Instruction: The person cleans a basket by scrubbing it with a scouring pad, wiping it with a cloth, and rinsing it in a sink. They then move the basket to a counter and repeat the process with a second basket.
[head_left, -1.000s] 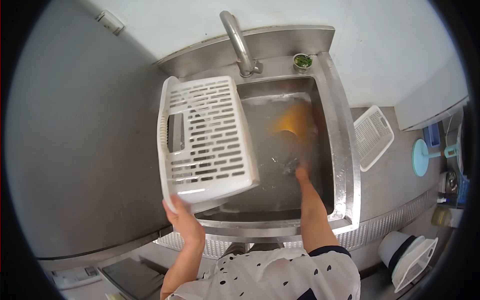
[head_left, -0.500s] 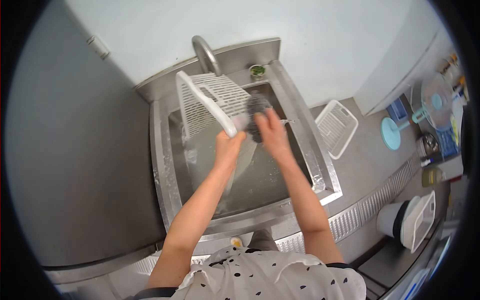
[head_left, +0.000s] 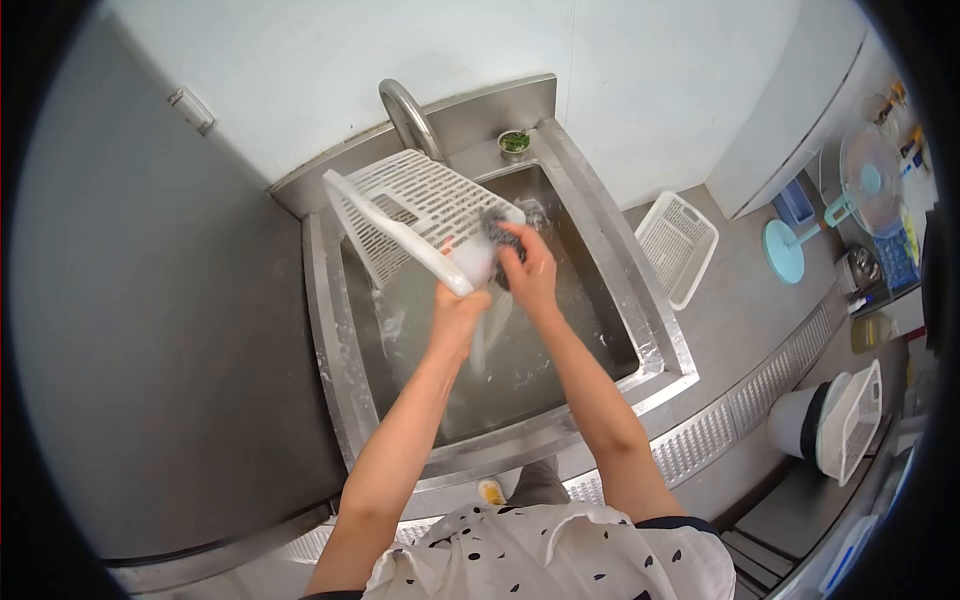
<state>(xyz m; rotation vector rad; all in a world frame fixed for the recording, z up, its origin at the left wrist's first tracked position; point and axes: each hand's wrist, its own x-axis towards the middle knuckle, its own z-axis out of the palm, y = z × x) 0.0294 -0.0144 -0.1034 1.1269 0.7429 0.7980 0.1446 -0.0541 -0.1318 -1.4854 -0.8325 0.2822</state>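
Observation:
A white slotted plastic basket [head_left: 425, 190] is tilted over the steel sink [head_left: 600, 210], its lower part in the cloudy water. My left hand [head_left: 458, 312] grips the basket's near rim corner. In my right hand [head_left: 530, 270] is a dark grey scouring pad [head_left: 497, 232], with my fingers closed round it against the basket's right side. Where pad and basket meet, the surface is partly blurred.
Behind the sink rises a curved faucet [head_left: 408, 118]. A small bowl of greens [head_left: 514, 144] stands on its back ledge. To the right, another white basket [head_left: 676, 248] lies on the floor, near a light blue round object [head_left: 783, 252].
The basket has gone from upright at the left to tilted in the sink. My right hand came out of the water with the scouring pad and now holds it against the basket.

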